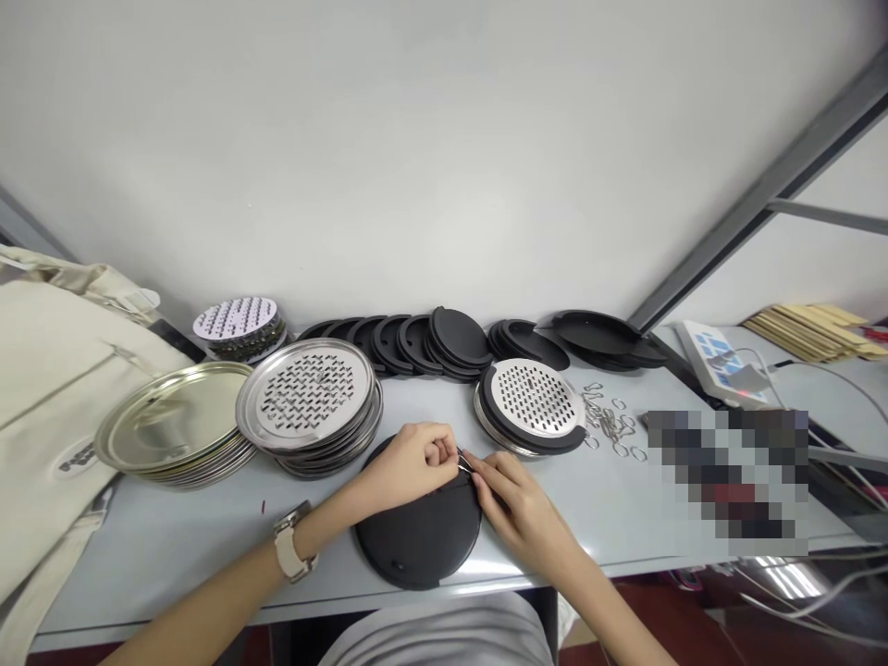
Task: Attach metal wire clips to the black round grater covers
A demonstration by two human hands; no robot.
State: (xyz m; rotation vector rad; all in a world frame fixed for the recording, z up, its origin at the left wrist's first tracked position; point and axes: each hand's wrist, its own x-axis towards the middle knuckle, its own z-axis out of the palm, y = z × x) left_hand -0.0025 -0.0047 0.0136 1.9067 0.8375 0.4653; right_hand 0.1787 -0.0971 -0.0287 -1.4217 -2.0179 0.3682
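In front of me a black round plastic disc (418, 541) lies flat on the table, partly covered by my hands. A small shiny metal piece (464, 465), perhaps a wire ring or clip, shows at the disc's upper right edge. My left hand (425, 460) has its fingers curled and pinches that piece from the left. On its other side, my right hand (511, 504) grips it between thumb and fingertips. The exact shape of the piece is too small to make out. Loose metal rings and clips (614, 425) lie in a small heap to the right.
Stacks of silver grater discs (315, 393), gold-toned round lids (173, 416) and a grater disc in a black holder (534, 398) surround the disc. Black discs (458, 338) line the wall. A cream cloth bag (48, 370) stands left; a white power strip (725, 361) lies right.
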